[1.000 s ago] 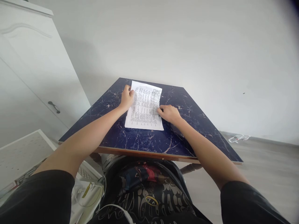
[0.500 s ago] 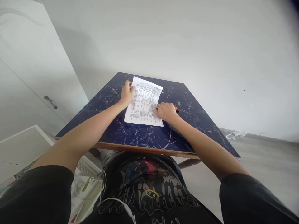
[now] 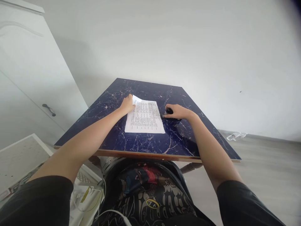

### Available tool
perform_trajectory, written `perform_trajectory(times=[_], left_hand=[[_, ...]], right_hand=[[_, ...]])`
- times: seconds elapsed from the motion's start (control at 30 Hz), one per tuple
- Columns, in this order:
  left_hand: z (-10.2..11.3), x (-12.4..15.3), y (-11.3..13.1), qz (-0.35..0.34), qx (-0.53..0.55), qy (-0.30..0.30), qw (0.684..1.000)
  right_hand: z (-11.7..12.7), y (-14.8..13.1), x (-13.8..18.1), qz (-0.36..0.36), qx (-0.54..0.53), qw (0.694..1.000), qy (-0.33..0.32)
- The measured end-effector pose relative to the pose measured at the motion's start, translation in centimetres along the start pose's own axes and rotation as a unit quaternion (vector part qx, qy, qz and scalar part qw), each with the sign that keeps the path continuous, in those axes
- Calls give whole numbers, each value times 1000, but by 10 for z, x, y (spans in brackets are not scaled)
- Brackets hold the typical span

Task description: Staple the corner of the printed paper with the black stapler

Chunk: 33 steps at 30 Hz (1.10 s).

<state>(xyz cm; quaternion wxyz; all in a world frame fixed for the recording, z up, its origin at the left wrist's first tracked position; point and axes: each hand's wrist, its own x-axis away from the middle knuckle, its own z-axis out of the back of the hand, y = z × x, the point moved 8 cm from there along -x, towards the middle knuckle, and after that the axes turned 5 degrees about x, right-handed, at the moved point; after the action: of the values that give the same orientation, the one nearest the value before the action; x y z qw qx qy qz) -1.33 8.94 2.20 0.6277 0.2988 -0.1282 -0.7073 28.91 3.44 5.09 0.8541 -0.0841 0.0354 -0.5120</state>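
On the blue table lies a printed sheet of paper (image 3: 144, 117), perhaps several sheets together, its upper left corner lifted and bent. My left hand (image 3: 127, 104) pinches that corner, thumb on top. Just beyond the paper's right edge, my right hand (image 3: 177, 112) is closed around a black stapler (image 3: 169, 110). The stapler's front end points left, close to or touching the sheet's edge; I cannot tell which. Most of its body is hidden under the hand.
The table (image 3: 145, 144) has a dark blue marbled top and wooden edge, with a wall behind it. A white cabinet (image 3: 30, 69) stands at left, and a white shelf unit (image 3: 25, 153) with cables below. A clear plastic item (image 3: 236, 135) lies on the floor at right.
The paper now lies flatter, lowered toward the table. My right hand has moved right, off the paper's edge, and more of the black stapler shows. My left hand still grips the paper.
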Motion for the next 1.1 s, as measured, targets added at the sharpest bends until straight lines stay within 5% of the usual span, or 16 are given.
perform_trajectory(times=[0.2, 0.3, 0.4, 0.53, 0.77, 1.1], left_hand=[[-2, -4, -5, 31, -59, -25, 997], [-2, -3, -3, 21, -105, -51, 993], [-1, -2, -2, 11, -127, -60, 990], [2, -4, -5, 31, -109, -38, 993], [1, -11, -14, 52, -33, 11, 998], [-3, -13, -24, 48, -8, 12, 999]], right_hand=[[24, -15, 0, -128, -6, 979, 160], [6, -59, -12, -106, -87, 986, 94], [-4, -106, -27, -16, -33, 996, 79], [-18, -129, -45, 42, -5, 999, 20], [-21, -101, -9, 6, -9, 1000, -10], [-15, 10, 113, -137, -45, 989, -7]])
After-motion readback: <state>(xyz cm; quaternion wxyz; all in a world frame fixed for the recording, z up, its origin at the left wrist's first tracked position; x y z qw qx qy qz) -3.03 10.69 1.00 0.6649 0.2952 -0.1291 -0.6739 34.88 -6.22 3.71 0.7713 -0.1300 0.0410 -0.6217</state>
